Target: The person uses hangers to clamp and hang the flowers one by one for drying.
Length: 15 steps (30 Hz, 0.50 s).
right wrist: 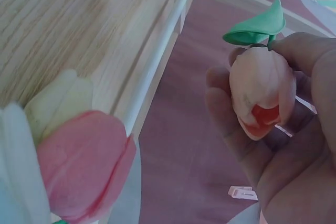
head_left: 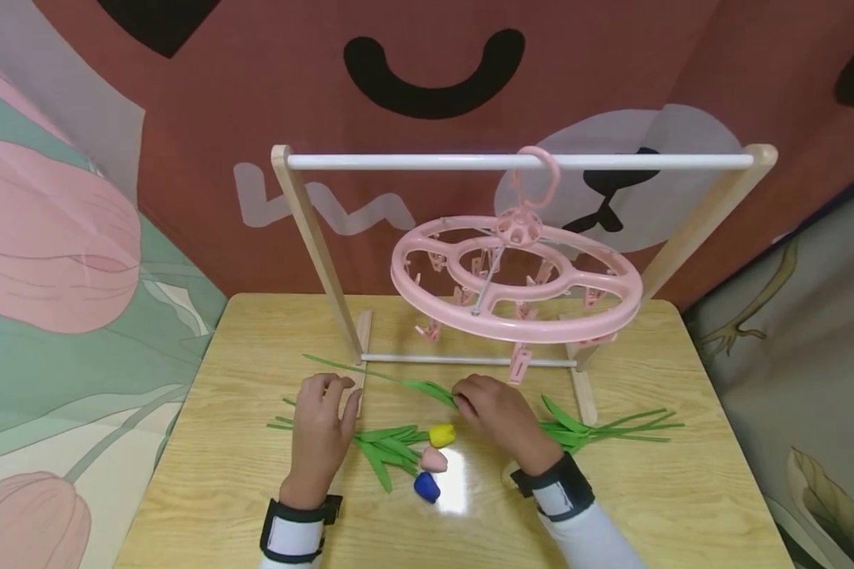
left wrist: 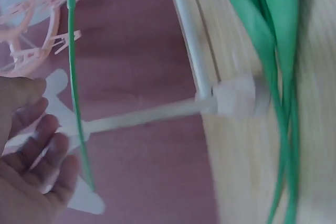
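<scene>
Beneath the hanger, my right hand [head_left: 501, 419] pinches an artificial peach-pink tulip [right wrist: 262, 85] just where its head meets the stem. In the right wrist view the bloom hangs against my palm. Its long green stem [left wrist: 76, 87] stretches leftward, past the fingers of my left hand [head_left: 322, 431]. That left hand is loosely bent with nothing in it, close to the stem but apart from it. Below lie several tulips, among them a yellow tulip [head_left: 441, 435], a light pink tulip [head_left: 433, 459] and a blue tulip [head_left: 427, 487], stems pointing left.
A pink clip hanger [head_left: 515, 325] hangs from the white top bar [head_left: 398, 162] of a wooden-sided rack, with several clips dangling. Another tulip bunch [head_left: 569, 431] lies at right, its heads mostly hidden by my forearm; the right wrist view shows a pink tulip [right wrist: 86, 166] there.
</scene>
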Available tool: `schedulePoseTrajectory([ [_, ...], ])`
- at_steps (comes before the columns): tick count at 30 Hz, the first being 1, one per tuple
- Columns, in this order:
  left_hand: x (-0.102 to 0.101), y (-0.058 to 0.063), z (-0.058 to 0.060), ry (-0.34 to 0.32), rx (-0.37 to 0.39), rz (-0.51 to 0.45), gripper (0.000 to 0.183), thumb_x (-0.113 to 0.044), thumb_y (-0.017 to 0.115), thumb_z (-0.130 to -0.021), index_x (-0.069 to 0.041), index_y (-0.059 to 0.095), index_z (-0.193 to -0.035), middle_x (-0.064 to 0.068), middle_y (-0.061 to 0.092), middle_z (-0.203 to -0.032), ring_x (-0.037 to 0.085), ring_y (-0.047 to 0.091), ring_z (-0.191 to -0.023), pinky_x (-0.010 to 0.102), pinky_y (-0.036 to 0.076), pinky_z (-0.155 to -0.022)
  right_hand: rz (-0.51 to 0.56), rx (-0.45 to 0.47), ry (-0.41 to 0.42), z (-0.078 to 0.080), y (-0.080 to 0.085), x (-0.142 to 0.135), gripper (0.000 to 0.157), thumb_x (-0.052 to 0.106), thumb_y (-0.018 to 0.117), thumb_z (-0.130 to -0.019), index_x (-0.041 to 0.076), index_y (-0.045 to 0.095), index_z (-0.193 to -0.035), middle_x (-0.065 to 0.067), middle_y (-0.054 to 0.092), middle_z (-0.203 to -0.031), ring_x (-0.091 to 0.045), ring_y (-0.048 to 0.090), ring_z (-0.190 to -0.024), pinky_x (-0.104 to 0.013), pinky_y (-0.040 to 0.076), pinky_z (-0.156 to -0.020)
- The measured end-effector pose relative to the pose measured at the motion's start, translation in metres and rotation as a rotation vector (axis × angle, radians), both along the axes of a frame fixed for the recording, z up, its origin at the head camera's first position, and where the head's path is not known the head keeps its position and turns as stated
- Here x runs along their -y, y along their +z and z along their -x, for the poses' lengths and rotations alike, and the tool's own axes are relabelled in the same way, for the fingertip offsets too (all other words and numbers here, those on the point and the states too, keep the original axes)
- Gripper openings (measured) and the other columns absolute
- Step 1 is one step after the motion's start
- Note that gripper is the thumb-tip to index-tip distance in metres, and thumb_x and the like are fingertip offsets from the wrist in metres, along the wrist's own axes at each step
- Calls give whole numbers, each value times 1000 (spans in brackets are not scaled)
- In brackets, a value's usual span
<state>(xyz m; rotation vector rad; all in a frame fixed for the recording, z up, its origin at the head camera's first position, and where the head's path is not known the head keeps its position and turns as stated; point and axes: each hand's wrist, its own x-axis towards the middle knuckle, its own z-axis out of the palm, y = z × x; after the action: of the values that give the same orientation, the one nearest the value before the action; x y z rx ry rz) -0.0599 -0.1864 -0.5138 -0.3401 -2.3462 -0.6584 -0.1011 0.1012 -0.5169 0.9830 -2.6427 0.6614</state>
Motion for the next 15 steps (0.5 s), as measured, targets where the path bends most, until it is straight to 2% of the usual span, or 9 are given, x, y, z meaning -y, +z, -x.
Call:
schedulePoseTrajectory([
  [3,-6,-6,-2,-26,89,-192,28,2,84,-82,1,69,-106,16,68,-103,31,67,-97,44,61,-74,32,9,-4,1,0,-2,6,14,75,-94,13,75,-100,3,72,-94,-12,69,-85,-28,61,-72],
  [5,-12,-11,-3,-65,200,-380,29,-1,81,-87,-2,70,-113,14,71,-110,29,70,-103,41,64,-77,50,13,1,1,1,-3,6,13,74,-95,12,75,-101,2,73,-95,-12,69,-86,-28,61,-72],
  [7,-20,-15,-4,-115,322,-585,29,-5,77,-92,-2,70,-120,14,72,-118,33,70,-109,35,65,-81,68,14,10,2,1,-2,6,13,75,-95,12,75,-101,2,73,-95,-12,69,-85,-28,61,-71],
  [10,-32,-18,-3,-179,472,-861,33,-8,72,-96,-1,67,-128,18,70,-126,36,68,-116,25,62,-89,99,11,34,2,2,0,8,11,76,-93,11,74,-101,2,73,-95,-12,70,-85,-27,62,-71],
  [12,-38,-18,-1,-217,524,-967,35,-7,71,-97,3,65,-130,23,68,-129,36,68,-117,23,61,-91,117,1,47,2,3,2,9,10,76,-92,11,74,-101,1,72,-95,-12,70,-84,-26,62,-72],
  [15,-45,-15,3,-261,551,-1079,35,-4,69,-97,7,64,-130,28,67,-127,29,71,-114,27,62,-91,138,-9,64,2,5,4,9,9,77,-91,10,74,-100,0,72,-95,-13,70,-84,-26,62,-72],
])
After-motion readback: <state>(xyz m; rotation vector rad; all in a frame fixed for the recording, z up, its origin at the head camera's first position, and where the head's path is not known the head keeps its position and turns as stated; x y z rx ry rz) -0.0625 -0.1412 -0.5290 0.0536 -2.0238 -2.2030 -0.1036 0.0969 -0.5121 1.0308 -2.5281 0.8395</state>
